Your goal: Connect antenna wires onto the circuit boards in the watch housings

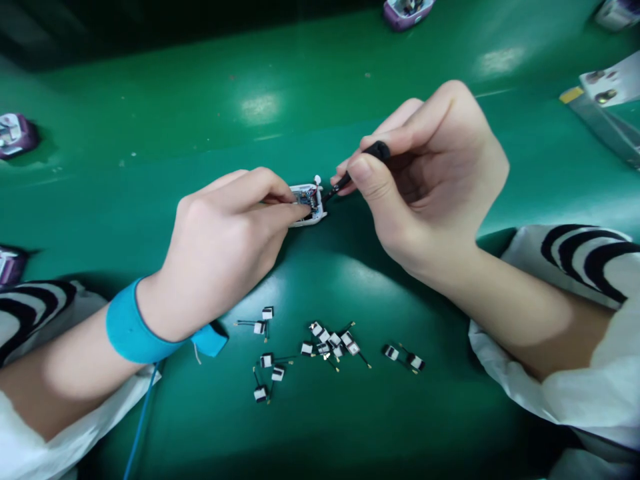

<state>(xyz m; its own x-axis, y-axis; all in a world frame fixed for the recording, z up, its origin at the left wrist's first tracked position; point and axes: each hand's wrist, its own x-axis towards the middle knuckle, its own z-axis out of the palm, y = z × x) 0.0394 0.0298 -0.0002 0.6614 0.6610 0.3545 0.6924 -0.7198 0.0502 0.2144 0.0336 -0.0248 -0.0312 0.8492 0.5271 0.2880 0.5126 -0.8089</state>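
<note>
My left hand (pixel 225 227) is closed on a small white device housing (pixel 320 217), thumb and fingertips pressing on it. A circuit board (pixel 306 198) shows inside the open housing, partly covered by my fingers. A small white round part (pixel 317 180) stands at its upper edge. In my right hand (pixel 430 173), a slim black pointed tool (pixel 345 181) is pinched between thumb and fingers. Its tip meets the right end of the housing; the exact contact is too small to make out. A blue wrist strap (pixel 127 323) goes round my left wrist.
On the green mat (pixel 350 427), several small black-and-white parts with short leads (pixel 330 340) lie below my hands. Purple-edged housings (pixel 407 13) sit at the back and left side. A grey holder (pixel 600 113) stands at right. The strap's blue cord (pixel 140 423) runs down at left.
</note>
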